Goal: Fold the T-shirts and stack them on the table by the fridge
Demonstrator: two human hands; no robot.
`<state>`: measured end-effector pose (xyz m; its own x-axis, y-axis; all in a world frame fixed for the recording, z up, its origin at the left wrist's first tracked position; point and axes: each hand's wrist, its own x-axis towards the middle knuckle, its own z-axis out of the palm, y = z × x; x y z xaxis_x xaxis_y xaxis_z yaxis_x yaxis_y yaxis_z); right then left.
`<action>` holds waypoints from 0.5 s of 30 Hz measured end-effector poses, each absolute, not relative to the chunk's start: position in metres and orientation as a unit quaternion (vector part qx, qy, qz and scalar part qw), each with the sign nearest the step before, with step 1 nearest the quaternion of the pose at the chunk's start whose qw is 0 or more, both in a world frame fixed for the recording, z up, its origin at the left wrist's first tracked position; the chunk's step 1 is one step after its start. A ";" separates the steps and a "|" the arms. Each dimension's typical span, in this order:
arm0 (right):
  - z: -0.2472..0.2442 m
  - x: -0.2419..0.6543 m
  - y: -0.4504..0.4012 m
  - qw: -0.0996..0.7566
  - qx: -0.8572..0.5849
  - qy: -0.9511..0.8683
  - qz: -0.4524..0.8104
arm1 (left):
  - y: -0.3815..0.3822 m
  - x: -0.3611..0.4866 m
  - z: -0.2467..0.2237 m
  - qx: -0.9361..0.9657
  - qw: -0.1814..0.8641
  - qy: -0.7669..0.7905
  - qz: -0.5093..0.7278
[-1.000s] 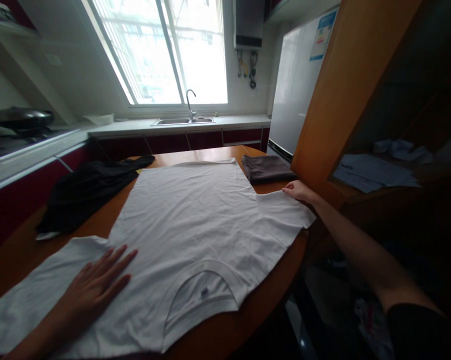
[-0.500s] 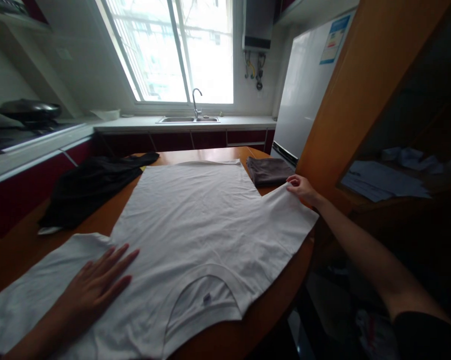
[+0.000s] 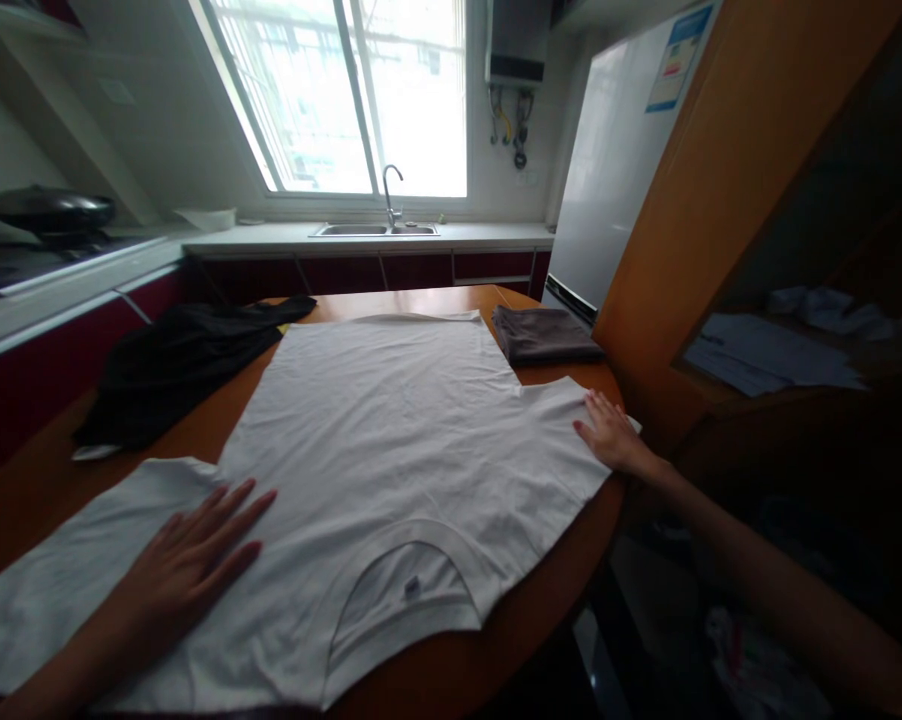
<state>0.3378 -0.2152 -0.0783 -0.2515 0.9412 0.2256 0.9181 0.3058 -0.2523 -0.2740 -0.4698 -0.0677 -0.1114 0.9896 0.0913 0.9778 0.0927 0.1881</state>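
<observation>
A white T-shirt (image 3: 391, 430) lies spread over the wooden table, its neckline towards me and its hem at the far side. My left hand (image 3: 188, 560) rests flat on the shirt near the left sleeve, fingers apart. On the right sleeve's end lies my right hand (image 3: 607, 430), palm down with the fingers stretched out. Light wrinkles run across the shirt's front. A small dark label shows inside the collar.
A dark garment (image 3: 173, 370) lies on the table's left part. Folded grey-brown cloth (image 3: 545, 336) sits at the far right of the table (image 3: 541, 625). Beyond are a counter with a sink (image 3: 376, 230), a pan (image 3: 50, 212) on the stove and a fridge (image 3: 616, 160).
My right hand has let go of the sleeve's pinched edge and now lies flat on it. The sleeve has come down onto the table. My left hand stays in place.
</observation>
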 end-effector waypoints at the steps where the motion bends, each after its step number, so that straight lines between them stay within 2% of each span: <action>1: -0.080 0.342 -0.220 0.125 -0.611 -0.780 0.044 | -0.470 -0.276 -0.070 0.666 0.031 0.738 0.103; 4: -0.075 0.344 -0.226 0.057 -0.662 -0.746 0.051 | -0.467 -0.287 -0.076 0.665 0.031 0.739 0.099; 9: -0.053 0.311 -0.223 0.079 -0.596 -0.799 0.021 | -0.451 -0.287 -0.062 0.699 0.000 0.711 0.080; 12: -0.050 0.292 -0.218 0.056 -0.542 -0.837 0.049 | -0.439 -0.265 -0.048 0.738 -0.034 0.665 0.104; 15: -0.052 0.290 -0.214 0.033 -0.533 -0.843 0.055 | -0.430 -0.247 -0.048 0.749 -0.046 0.657 0.071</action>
